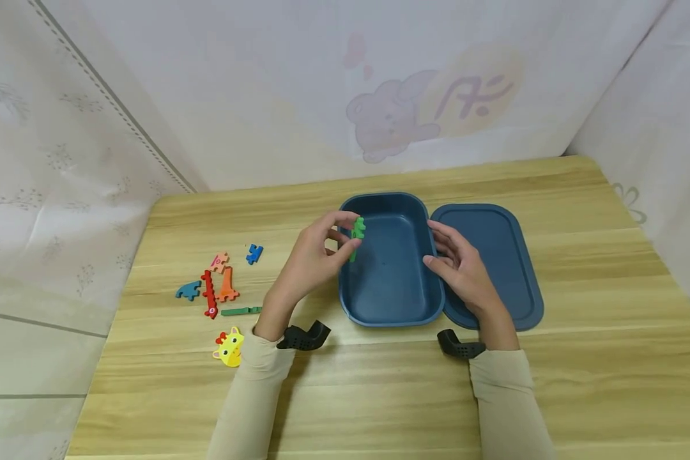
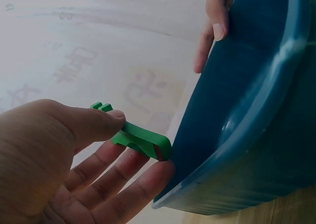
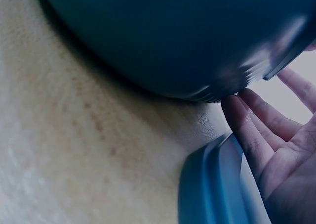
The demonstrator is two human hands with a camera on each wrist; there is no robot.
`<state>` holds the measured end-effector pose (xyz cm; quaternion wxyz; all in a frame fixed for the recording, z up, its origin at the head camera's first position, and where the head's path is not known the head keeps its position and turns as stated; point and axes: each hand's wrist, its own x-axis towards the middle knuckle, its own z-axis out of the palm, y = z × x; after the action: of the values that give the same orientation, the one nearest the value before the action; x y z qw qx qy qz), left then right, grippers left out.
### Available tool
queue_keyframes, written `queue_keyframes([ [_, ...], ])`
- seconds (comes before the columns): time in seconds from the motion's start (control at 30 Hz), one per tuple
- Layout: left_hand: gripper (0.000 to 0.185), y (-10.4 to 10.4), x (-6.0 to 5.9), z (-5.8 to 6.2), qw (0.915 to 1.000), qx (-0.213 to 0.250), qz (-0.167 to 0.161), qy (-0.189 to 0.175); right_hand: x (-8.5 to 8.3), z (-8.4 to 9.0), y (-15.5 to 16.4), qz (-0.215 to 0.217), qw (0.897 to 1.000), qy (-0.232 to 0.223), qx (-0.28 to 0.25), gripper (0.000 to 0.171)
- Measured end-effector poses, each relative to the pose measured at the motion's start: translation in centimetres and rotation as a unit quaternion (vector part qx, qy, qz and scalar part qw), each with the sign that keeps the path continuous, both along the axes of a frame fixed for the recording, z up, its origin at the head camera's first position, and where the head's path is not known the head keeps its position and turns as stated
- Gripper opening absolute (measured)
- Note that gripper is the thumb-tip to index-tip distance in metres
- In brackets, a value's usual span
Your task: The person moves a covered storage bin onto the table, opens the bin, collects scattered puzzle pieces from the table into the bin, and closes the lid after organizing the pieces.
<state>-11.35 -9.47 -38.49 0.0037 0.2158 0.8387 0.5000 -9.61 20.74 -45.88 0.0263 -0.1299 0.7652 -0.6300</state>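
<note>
A green puzzle piece (image 1: 356, 237) (image 2: 139, 137) is pinched between the thumb and fingers of my left hand (image 1: 316, 255) (image 2: 106, 150), just over the left rim of the dark blue box (image 1: 388, 262) (image 2: 256, 100). The box is empty and stands open at the table's middle. My right hand (image 1: 457, 265) (image 3: 269, 130) rests with straight fingers against the box's right rim, above the edge of the blue lid (image 1: 494, 262) (image 3: 212, 189), which lies flat to the right of the box.
Several coloured puzzle pieces lie at the left: a blue one (image 1: 254, 253), pink (image 1: 219, 260), orange (image 1: 227, 285), red (image 1: 209, 294), teal (image 1: 188, 291), a dark green strip (image 1: 241, 311) and a yellow giraffe head (image 1: 230, 347). White curtains enclose the wooden table (image 1: 379, 383).
</note>
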Motion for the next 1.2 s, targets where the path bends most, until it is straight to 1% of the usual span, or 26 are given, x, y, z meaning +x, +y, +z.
queue_keyframes([
  [0.17, 0.038, 0.18, 0.33, -0.05, 1.0000, -0.001, -0.003, 0.004, 0.39, -0.02, 0.05, -0.002, 1.000, 0.002, 0.002, 0.063],
  [0.37, 0.038, 0.34, 0.20, -0.23, 0.9999, -0.005, -0.011, 0.006, 0.39, -0.08, 0.07, -0.004, 1.000, 0.002, 0.000, 0.063],
  [0.6, 0.040, 0.49, 0.34, -0.37, 0.9994, -0.027, -0.017, 0.015, 0.28, -0.19, 0.02, -0.001, 1.000, 0.003, -0.003, 0.063],
  [0.7, 0.039, 0.52, 0.36, -0.26, 0.9991, -0.033, -0.019, 0.020, 0.27, -0.21, 0.03, -0.001, 1.000, 0.006, -0.005, 0.063],
  [0.87, 0.039, 0.55, 0.36, 0.00, 0.9991, -0.036, -0.015, 0.017, 0.15, -0.14, 0.05, -0.001, 1.000, 0.007, -0.007, 0.062],
  [1.2, 0.039, 1.01, 0.41, -0.24, 0.9976, -0.060, -0.021, 0.029, 0.13, -0.10, 0.07, -0.003, 1.000, 0.000, 0.001, 0.063],
])
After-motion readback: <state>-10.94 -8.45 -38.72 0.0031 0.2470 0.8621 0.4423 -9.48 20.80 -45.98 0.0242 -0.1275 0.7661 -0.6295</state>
